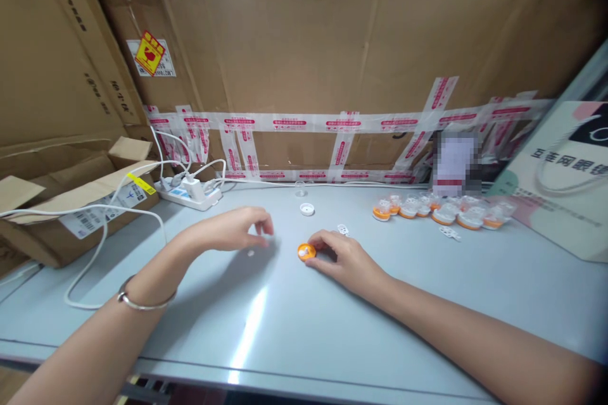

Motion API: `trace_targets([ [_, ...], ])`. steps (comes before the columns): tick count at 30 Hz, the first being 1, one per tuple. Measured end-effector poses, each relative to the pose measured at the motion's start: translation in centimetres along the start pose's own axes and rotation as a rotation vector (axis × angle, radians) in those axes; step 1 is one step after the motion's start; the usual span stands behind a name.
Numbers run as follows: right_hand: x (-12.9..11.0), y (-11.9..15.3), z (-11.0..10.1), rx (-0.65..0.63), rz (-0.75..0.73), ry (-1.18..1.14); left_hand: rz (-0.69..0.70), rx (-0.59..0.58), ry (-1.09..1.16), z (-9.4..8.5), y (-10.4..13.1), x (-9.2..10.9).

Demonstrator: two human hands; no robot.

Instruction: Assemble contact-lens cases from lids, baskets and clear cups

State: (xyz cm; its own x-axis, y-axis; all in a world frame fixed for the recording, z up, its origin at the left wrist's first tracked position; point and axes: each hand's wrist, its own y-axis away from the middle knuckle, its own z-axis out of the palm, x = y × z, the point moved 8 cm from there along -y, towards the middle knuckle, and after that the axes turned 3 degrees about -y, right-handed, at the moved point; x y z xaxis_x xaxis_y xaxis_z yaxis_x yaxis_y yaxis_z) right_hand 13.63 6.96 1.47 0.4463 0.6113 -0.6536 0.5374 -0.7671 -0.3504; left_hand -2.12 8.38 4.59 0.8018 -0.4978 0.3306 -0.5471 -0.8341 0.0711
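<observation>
My right hand (346, 261) grips a small round orange part (306, 252) between thumb and fingers, on the table; a white piece sits inside it. To the left, my left hand (242, 229) hovers above the table with thumb and fingers apart, holding nothing. A tiny white disc (251, 253) lies below it. Beyond the hands are a white round ring-like part (307, 209) and a clear round piece (301, 188). A flat white perforated piece (342, 229) lies just behind my right hand.
Several orange-and-white parts with clear tops (445, 212) cluster at the back right, beside another flat white piece (449, 233). A power strip (190, 193) with white cables and an open cardboard box (90, 202) stand left. Large taped cardboard (294, 44) lines the table's back.
</observation>
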Motion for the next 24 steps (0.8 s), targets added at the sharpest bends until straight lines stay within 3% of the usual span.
trace_targets([
  [2,0.0,0.0,0.0,-0.001,-0.002,-0.001,-0.103,-0.133,-0.055,0.6,0.4,-1.9],
  [4,-0.1,0.0,0.0,0.000,-0.008,0.003,-0.152,-0.191,-0.069,1.1,0.5,-2.8],
  [10,0.0,0.1,-0.6,0.036,0.021,-0.018,-0.182,-0.264,-0.025,2.5,0.4,-2.6],
  [13,0.1,0.0,-1.4,0.068,0.047,-0.039,-0.171,-0.217,-0.076,2.1,0.5,-2.2],
  [18,0.2,-0.2,-3.5,0.213,0.057,-0.092,-0.192,-0.007,-0.186,1.2,0.0,-1.2],
  [20,0.0,-0.2,-3.9,0.259,0.051,-0.121,-0.148,0.073,0.005,1.5,-0.6,0.2],
  [24,-1.1,-0.1,-3.1,0.223,0.019,-0.180,-0.081,0.219,0.729,2.6,-1.5,2.9],
])
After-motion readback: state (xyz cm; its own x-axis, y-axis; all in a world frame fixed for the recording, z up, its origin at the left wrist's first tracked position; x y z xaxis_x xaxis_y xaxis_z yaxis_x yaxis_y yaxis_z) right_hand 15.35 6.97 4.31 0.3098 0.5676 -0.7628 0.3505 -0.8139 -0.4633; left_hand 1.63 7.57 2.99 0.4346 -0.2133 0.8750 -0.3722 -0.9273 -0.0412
